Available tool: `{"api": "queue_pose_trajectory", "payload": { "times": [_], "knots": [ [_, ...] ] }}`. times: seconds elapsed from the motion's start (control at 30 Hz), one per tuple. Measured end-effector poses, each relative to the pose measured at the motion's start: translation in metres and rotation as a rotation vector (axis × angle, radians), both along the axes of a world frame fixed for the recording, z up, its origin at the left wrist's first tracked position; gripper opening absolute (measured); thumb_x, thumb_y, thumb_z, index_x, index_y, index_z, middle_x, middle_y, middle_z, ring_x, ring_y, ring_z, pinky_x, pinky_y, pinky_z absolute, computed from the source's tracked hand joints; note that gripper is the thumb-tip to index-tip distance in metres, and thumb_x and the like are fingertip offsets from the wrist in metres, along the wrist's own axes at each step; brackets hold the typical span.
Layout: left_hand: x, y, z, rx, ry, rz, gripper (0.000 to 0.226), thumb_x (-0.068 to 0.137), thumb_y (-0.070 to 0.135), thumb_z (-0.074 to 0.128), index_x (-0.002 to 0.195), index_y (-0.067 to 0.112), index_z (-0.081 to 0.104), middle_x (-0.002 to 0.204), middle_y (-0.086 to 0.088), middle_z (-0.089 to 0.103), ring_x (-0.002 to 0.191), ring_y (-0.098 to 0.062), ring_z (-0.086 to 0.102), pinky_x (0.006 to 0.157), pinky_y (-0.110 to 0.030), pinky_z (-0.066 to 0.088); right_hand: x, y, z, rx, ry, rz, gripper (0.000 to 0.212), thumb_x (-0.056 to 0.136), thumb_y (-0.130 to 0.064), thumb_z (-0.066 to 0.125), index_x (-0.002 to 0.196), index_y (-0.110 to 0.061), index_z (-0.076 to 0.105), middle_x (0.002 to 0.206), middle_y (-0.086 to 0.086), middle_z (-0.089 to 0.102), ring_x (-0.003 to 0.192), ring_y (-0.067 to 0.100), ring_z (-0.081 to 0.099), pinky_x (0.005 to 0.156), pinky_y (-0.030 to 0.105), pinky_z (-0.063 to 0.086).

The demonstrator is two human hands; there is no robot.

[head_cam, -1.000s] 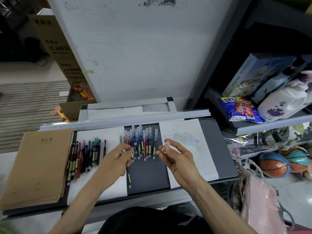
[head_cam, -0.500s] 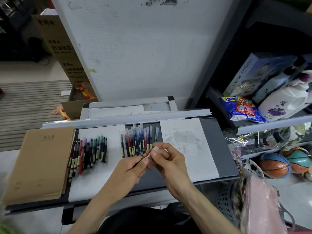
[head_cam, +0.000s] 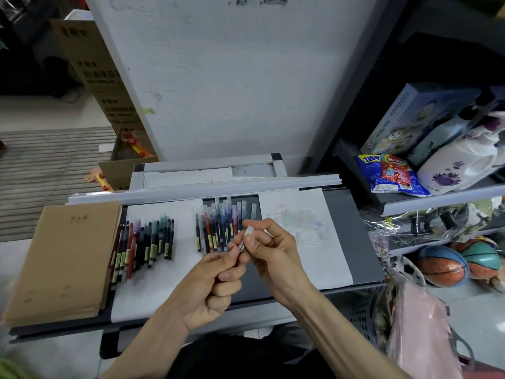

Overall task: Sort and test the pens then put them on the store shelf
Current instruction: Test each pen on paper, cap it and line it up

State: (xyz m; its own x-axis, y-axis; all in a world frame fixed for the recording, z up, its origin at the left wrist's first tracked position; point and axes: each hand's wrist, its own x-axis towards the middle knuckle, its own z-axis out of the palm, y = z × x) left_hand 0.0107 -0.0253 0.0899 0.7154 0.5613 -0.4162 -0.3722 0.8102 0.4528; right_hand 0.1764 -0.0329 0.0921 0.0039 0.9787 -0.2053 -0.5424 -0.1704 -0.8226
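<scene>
Held pen: a slim pen (head_cam: 244, 240) with a clear cap is held tilted above the bench (head_cam: 363, 242), between both hands and just in front of the middle row of pens.
Left hand: the left hand (head_cam: 210, 280) has its fingers curled, and its thumb and forefinger pinch the pen's lower end.
Right hand: the right hand (head_cam: 269, 250) pinches the pen's upper, clear-capped end between thumb and fingertips, the other fingers bent.
Middle row: the capped pens (head_cam: 221, 225) lie side by side, mostly on the dark strip between two white sheets, caps pointing away from the person.
Left group: the darker pens (head_cam: 144, 242) lie in a loose row on the left sheet (head_cam: 164, 283).
Right sheet: the right sheet (head_cam: 328, 263) carries a small heap of clear plastic pieces (head_cam: 297, 222); what they are cannot be told.
Notebooks: a brown stack (head_cam: 60, 258) lies at the bench's left end, just beside the darker pens.
Shelf: the store shelf (head_cam: 437, 198) stands to the right and holds a puzzle box (head_cam: 410, 119), a white bottle (head_cam: 459, 165) and snack packets (head_cam: 393, 173); balls (head_cam: 442, 266) sit below it.
</scene>
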Motion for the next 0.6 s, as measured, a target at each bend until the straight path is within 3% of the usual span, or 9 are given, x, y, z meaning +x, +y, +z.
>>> {"api": "queue_pose_trajectory", "payload": {
  "times": [0.07,0.13,0.23,0.3,0.37,0.4,0.47,0.53,0.6],
  "knots": [
    [0.003,-0.002,-0.002,-0.075,-0.134,0.024,0.028,0.076,0.024,0.094,0.088,0.009,0.073,0.060,0.006,0.035,0.041,-0.002,0.016,0.031,-0.014,0.010,-0.001,0.003,0.001,0.008,0.003,0.024,0.020,0.092,0.007,0.063,0.108,-0.001,0.068,0.088,0.020,0.071,0.075,0.028,0.066,0.080,0.033,0.057],
    [0.006,-0.002,-0.002,-0.056,-0.066,0.060,0.025,0.083,0.027,0.088,0.088,0.008,0.074,0.060,0.005,0.035,0.041,-0.002,0.018,0.030,-0.013,0.013,0.000,0.006,-0.001,-0.006,-0.050,0.032,0.020,0.095,0.010,0.060,0.111,0.001,0.066,0.087,0.020,0.071,0.068,0.023,0.064,0.072,0.029,0.056],
    [0.009,-0.003,-0.008,0.082,0.177,0.088,0.029,0.100,0.027,0.062,0.096,0.000,0.074,0.066,-0.002,0.043,0.048,-0.008,0.033,0.038,-0.018,0.029,0.005,0.009,-0.008,-0.069,-0.179,0.041,0.021,0.096,0.010,0.061,0.115,0.003,0.065,0.090,0.022,0.074,0.076,0.023,0.070,0.064,0.027,0.054],
    [0.010,-0.004,-0.013,0.244,0.350,0.056,0.033,0.103,0.025,0.057,0.106,-0.002,0.075,0.077,-0.006,0.060,0.065,-0.015,0.053,0.056,-0.024,0.048,0.007,0.010,-0.014,-0.122,-0.269,0.079,0.024,0.096,0.008,0.063,0.119,0.002,0.066,0.093,0.022,0.075,0.082,0.021,0.074,0.063,0.025,0.056],
    [0.007,-0.002,-0.023,0.497,0.596,-0.041,0.026,0.105,0.026,0.057,0.104,0.013,0.079,0.080,0.011,0.069,0.075,-0.006,0.063,0.068,-0.023,0.050,0.008,0.009,-0.025,-0.159,-0.391,0.122,0.024,0.097,0.002,0.067,0.120,-0.003,0.070,0.093,0.016,0.078,0.083,0.015,0.075,0.067,0.023,0.057],
    [0.004,0.001,-0.030,0.623,0.726,-0.103,0.025,0.105,0.028,0.058,0.093,0.022,0.079,0.069,0.016,0.063,0.066,-0.002,0.057,0.064,-0.025,0.046,0.008,0.008,-0.032,-0.172,-0.467,0.142,0.024,0.097,-0.002,0.069,0.120,-0.008,0.071,0.092,0.012,0.079,0.085,0.014,0.076,0.071,0.024,0.058],
    [-0.004,0.010,-0.054,0.794,0.973,-0.182,0.031,0.103,0.033,0.064,0.076,0.019,0.070,0.059,0.008,0.052,0.056,-0.012,0.047,0.058,-0.038,0.042,0.010,0.007,-0.050,-0.197,-0.628,0.185,0.025,0.097,-0.016,0.072,0.122,-0.018,0.072,0.093,0.005,0.079,0.090,0.014,0.075,0.085,0.029,0.059],
    [-0.015,0.018,-0.082,0.812,1.191,-0.192,0.029,0.098,0.032,0.071,0.078,0.012,0.070,0.065,-0.002,0.066,0.058,-0.023,0.061,0.066,-0.047,0.056,0.018,0.006,-0.068,-0.228,-0.837,0.251,0.027,0.097,-0.032,0.071,0.123,-0.025,0.070,0.100,-0.005,0.076,0.094,0.009,0.071,0.089,0.028,0.054],
    [-0.022,0.023,-0.098,0.756,1.307,-0.160,0.025,0.093,0.028,0.078,0.077,0.009,0.071,0.070,-0.008,0.073,0.061,-0.026,0.070,0.072,-0.047,0.061,0.033,0.005,-0.081,-0.259,-1.069,0.309,0.029,0.097,-0.040,0.068,0.123,-0.026,0.070,0.109,-0.011,0.071,0.099,0.006,0.065,0.088,0.022,0.049]
  ]
}}
